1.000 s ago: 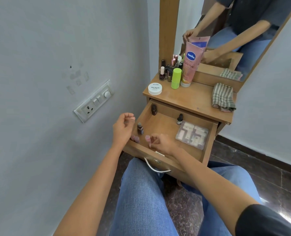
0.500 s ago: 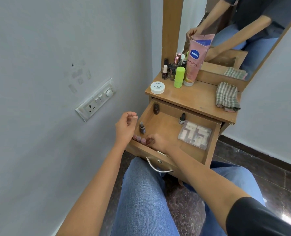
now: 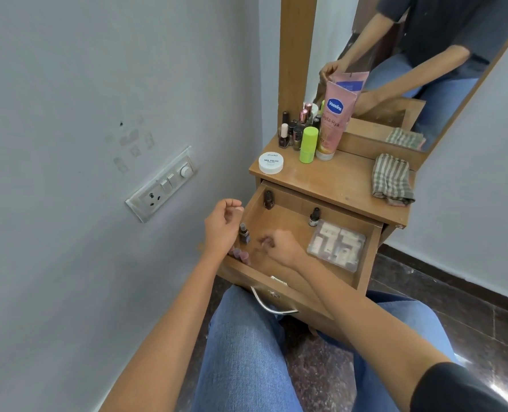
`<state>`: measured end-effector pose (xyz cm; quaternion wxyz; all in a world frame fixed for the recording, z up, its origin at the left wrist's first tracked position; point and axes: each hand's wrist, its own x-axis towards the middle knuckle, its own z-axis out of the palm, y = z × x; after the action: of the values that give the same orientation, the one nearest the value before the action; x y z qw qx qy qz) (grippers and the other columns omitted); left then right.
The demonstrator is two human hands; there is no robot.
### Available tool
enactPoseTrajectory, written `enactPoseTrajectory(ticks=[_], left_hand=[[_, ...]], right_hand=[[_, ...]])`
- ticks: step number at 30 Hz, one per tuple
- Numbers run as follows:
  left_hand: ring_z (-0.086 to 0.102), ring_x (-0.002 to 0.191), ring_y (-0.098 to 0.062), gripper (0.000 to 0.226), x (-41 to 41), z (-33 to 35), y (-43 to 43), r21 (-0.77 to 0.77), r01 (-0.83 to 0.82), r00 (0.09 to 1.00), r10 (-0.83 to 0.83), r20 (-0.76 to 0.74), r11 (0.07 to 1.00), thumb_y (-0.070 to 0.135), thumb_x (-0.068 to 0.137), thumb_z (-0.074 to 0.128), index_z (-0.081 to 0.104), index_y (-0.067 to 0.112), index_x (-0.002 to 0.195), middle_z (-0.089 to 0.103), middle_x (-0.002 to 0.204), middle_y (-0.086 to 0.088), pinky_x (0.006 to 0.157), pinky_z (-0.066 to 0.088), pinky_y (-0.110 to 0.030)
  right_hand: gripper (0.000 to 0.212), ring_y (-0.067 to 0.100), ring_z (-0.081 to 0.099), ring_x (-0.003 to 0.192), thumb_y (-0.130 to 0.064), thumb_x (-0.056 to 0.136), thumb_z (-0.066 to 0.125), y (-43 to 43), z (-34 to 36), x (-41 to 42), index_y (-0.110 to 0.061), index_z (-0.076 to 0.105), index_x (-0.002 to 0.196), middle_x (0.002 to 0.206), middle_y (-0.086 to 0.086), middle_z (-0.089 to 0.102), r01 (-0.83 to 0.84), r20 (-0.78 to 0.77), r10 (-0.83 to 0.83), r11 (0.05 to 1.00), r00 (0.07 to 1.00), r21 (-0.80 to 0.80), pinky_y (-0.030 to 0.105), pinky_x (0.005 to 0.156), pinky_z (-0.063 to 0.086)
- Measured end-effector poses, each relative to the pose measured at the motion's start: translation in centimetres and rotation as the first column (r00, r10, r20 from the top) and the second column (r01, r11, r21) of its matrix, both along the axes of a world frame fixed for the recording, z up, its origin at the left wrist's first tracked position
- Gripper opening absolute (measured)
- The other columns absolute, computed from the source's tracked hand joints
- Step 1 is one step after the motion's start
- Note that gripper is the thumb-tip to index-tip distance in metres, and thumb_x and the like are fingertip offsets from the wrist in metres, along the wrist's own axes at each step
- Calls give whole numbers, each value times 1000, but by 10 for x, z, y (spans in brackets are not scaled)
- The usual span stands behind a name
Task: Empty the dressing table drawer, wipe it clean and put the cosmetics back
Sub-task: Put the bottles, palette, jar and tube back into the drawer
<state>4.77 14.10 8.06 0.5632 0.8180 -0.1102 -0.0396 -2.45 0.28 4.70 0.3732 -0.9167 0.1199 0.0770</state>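
Evidently the drawer [image 3: 294, 205] stood pulled out over the person's lap, only part filled. A few pink bottles [image 3: 241, 256] lay side by side in its near left corner, with a small dark bottle [image 3: 243, 233] upright just beyond them. A clear plastic box [image 3: 337, 249] lay on the right side. Most of the cosmetics stood on the tabletop [image 3: 335, 182] above, among them a white jar [image 3: 270, 162], a green stick [image 3: 308, 144] and a pink tube [image 3: 333, 120]. The striped cloth [image 3: 392, 179] lay folded at the tabletop's right end.

From the tidy row in the corner, I judged this the putting-back step, though it could as well have been the emptying. If so, the next move called for reaching up to the tabletop for another piece and setting it down without toppling the upright bottle.

The left hand [image 3: 223, 227] hung at the drawer's left edge, its grip curled in on itself with the palm turned away, so I could not tell whether it held anything. The right hand [image 3: 281, 245] hovered over the near middle of the drawer, blurred. Its grip was curled too, with something pinkish at the fingertips, but I could not say whether that was a bottle.
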Motion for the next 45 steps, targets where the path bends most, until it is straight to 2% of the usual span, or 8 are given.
enactPoseTrajectory(ticks=[5, 8, 12, 16, 21, 28, 39, 45], left_hand=[[56, 81, -1, 10, 20, 14, -30, -2, 39, 998, -39, 39, 999, 21, 92, 57, 60, 21, 102, 63, 92, 8, 68, 43, -6], [54, 80, 0, 13, 40, 29, -59, -5, 69, 994, -69, 84, 998, 19, 92, 56, 60, 17, 105, 60, 93, 10, 68, 40, -7], [57, 86, -12, 29, 72, 53, -100, -8, 74, 994, -73, 85, 997, 9, 90, 55, 56, 7, 119, 60, 104, -1, 64, 41, -4], [55, 84, -14, 39, 103, 69, -133, 85, 103, 982, -115, 152, 991, 2, 89, 49, 52, 10, 127, 59, 116, -9, 70, 35, -9], [58, 96, -25, 48, 140, 68, -156, 290, 211, 929, -284, 236, 933, -1, 88, 48, 51, 16, 133, 55, 121, -16, 88, 43, -28], [57, 106, -31, 44, 164, 57, -171, 464, 274, 875, -419, 244, 842, 0, 87, 50, 57, 14, 128, 59, 118, -18, 90, 46, -36], [60, 78, -28, 11, 157, 42, -174, 361, 227, 906, -333, 263, 904, 4, 90, 49, 53, 8, 99, 63, 88, -12, 67, 49, -36], [66, 78, -27, 18, 150, 50, -166, 207, 184, 952, -227, 204, 961, 1, 87, 45, 52, 17, 87, 65, 81, -8, 68, 52, -38]], right_hand=[[26, 22, 66, 85, -4, 89, 46, -48, 47, 28, -7, 68, 105, 98, 11, 72, 276, 297, -261, 961, 918, -9, 27, 82, 51], [26, 26, 64, 93, -8, 90, 47, -74, 86, 55, -8, 65, 109, 104, 11, 69, 292, 420, -222, 950, 880, -110, 39, 83, 53], [25, 27, 58, 99, -5, 90, 47, -99, 132, 96, -9, 65, 107, 103, 11, 67, 306, 526, -87, 887, 846, -345, 39, 77, 52], [21, 35, 44, 120, -6, 89, 50, -116, 148, 130, -4, 60, 108, 110, 17, 63, 273, 371, 13, 654, 928, -706, 41, 91, 41], [23, 39, 40, 126, -12, 91, 49, -122, 142, 150, -6, 59, 111, 115, 16, 63, 123, 169, 51, 486, 984, -865, 44, 103, 32], [24, 35, 42, 123, -14, 94, 50, -125, 135, 167, -10, 61, 115, 119, 14, 62, 68, 85, 13, 495, 996, -866, 42, 100, 36], [18, 32, 46, 114, -13, 95, 48, -121, 126, 166, -8, 57, 109, 113, 14, 63, 168, 162, -55, 493, 985, -854, 37, 89, 39], [17, 33, 45, 115, -9, 90, 51, -121, 133, 160, -8, 55, 107, 106, 14, 66, 174, 215, 21, 516, 976, -839, 38, 92, 35]])
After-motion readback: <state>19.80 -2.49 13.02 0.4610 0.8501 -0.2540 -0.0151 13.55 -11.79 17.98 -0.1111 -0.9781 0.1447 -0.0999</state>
